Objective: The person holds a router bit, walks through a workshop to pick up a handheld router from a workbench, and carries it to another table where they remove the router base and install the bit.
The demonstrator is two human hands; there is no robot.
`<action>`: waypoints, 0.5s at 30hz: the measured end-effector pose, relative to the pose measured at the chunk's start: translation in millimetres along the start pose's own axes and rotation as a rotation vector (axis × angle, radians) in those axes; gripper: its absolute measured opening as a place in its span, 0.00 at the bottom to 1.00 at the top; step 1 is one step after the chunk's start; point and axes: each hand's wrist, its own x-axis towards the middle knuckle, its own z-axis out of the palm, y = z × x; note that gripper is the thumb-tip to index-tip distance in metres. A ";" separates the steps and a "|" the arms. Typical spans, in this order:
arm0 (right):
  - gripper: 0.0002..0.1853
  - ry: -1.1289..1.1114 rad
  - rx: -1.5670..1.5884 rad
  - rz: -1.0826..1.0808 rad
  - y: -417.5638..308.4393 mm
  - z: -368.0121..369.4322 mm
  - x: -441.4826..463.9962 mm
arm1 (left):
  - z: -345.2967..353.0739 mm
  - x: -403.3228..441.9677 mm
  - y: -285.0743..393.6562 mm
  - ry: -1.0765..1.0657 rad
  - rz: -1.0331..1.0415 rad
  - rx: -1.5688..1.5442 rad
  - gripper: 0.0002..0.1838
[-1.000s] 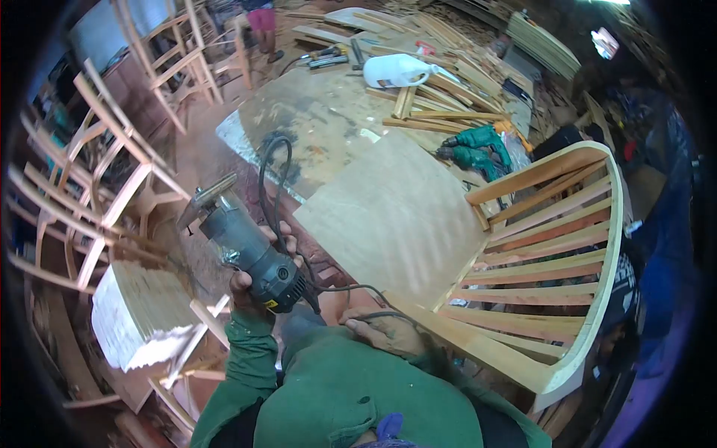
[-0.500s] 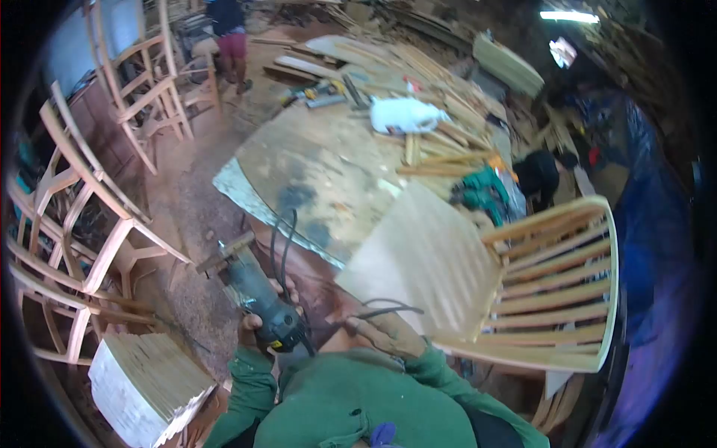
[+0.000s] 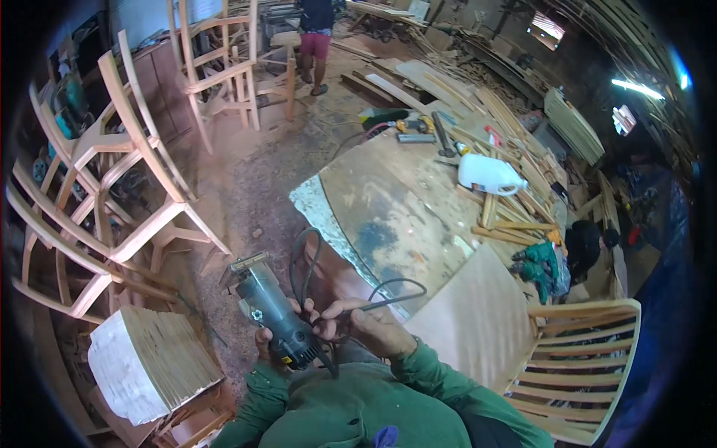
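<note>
A dark trim router (image 3: 272,310) with a square metal base points up and away from my body. My left hand (image 3: 263,345) is closed around its motor housing, thumb on one side and fingers on the other. Beside it, my right hand (image 3: 377,328) pinches the router's black power cord (image 3: 399,282), which hangs in loops above and to the right of the fingers. A wooden chair with a slatted back (image 3: 575,373) and a broad pale seat (image 3: 474,306) lies to the right of my right hand.
Wooden chair frames (image 3: 112,179) stand at left, above a stack of cut boards (image 3: 160,358). A worn plywood worktop (image 3: 388,194) ahead carries a white jug (image 3: 489,175), a hammer (image 3: 442,134) and wood strips. Another person (image 3: 315,37) stands at the back.
My view has swung up and to the left. My right hand has come closer to the router and my left fingers, and the cord loops have shifted.
</note>
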 end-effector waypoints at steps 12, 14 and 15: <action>0.25 -0.073 0.122 0.063 -16.0 -81.5 121.9 | -22.1 101.8 48.0 -0.074 0.044 0.073 0.41; 0.26 -0.078 0.137 0.076 -27.4 -93.5 144.0 | -20.7 125.4 55.1 -0.036 0.085 0.085 0.41; 0.26 -0.114 0.154 0.062 -32.1 -102.4 158.8 | -19.8 138.7 60.7 -0.051 0.091 0.082 0.41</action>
